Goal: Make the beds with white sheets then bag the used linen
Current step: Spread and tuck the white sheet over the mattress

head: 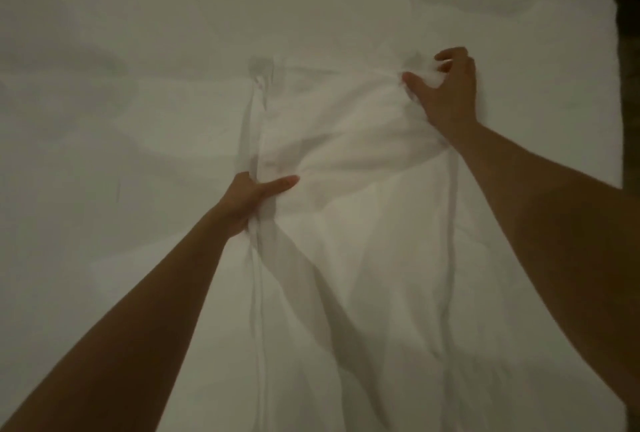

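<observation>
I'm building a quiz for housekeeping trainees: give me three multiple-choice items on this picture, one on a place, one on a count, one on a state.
1. Where does the right hand grip the folded white cotton sheet?
A. at its far right corner
B. at its near left edge
C. nowhere

2. How many bare hands touch the sheet?
A. none
B. one
C. two

3. In what state is the folded sheet?
A. rolled into a bag
B. creased and bunched, lying on the white bed surface
C. hanging in the air

Key: 1 A, its fingers pinch cloth at the far right corner. 2 C, the left hand also clutches the left edge. 3 B, folds run between the hands.
</observation>
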Available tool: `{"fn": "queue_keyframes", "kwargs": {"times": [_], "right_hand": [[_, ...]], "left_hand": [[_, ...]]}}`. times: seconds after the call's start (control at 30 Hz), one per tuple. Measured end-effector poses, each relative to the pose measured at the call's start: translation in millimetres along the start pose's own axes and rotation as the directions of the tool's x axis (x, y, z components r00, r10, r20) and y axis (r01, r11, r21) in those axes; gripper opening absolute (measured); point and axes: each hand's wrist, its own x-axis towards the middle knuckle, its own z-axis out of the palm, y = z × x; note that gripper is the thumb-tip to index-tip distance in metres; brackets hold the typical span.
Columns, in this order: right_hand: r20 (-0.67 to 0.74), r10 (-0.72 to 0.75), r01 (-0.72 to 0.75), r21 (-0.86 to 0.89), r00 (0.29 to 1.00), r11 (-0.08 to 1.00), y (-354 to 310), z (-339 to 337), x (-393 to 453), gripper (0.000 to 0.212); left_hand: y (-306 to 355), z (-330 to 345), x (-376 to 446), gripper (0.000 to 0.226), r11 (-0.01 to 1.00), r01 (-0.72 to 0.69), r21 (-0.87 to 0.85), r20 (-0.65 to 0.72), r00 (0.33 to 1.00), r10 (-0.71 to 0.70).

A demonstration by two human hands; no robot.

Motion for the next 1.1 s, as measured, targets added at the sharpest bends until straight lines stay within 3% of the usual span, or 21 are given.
{"fn": "queue_keyframes", "kwargs": {"times": [0.07, 0.13, 0.23, 0.33, 0.67, 0.8, 0.93, 1.1], "right_hand": [[-0.091, 0.079, -0.059, 0.203, 0.993, 0.977, 8.2, -2.7, -24.3, 0.064], [-0.137, 0.167, -0.122, 0.287, 0.976, 0.95, 20.2, -6.1, -59.0, 0.069], [-0.047, 0.273, -0.255, 0.242, 0.961, 0.936, 30.4, -7.7, -122.7, 0.061], [0.031, 0.332, -0.331, 0.193, 0.943, 0.923, 36.9, -10.5, -168.6, 0.057], [0.186, 0.452, -0.486, 0.232, 0.873, 0.843, 63.8, -23.8, -264.4, 0.065], [0.267, 0.498, -0.555, 0.219, 0.825, 0.802, 69.8, -32.2, -295.8, 0.06], [0.299, 0.522, -0.596, 0.272, 0.799, 0.755, 72.6, -44.5, -312.8, 0.05], [0.437, 0.552, -0.68, 0.22, 0.71, 0.7, 81.6, -47.0, -356.4, 0.061]], "left_hand": [[-17.2, -3.5, -11.7, 0.03, 0.997, 0.069, -0.019, 0.038, 0.997, -0.068], [-40.4, -7.8, -25.4, 0.033, 0.994, 0.105, -0.001, 0.042, 0.994, -0.105], [-75.8, -5.0, -53.0, 0.037, 0.985, 0.17, 0.042, 0.063, 0.983, -0.172], [-104.9, 2.3, -75.9, 0.056, 0.981, 0.177, 0.076, 0.076, 0.98, -0.183], [-146.1, 8.7, -111.4, 0.038, 0.981, 0.14, 0.131, 0.111, 0.982, -0.155], [-153.4, 2.1, -133.8, 0.061, 0.995, 0.087, 0.041, 0.196, 0.976, -0.094], [-166.4, -20.7, -159.8, 0.051, 0.99, 0.081, -0.116, 0.147, 0.987, -0.064], [-233.3, -26.7, -197.2, 0.058, 0.949, 0.154, 0.275, 0.139, 0.97, -0.198]]}}
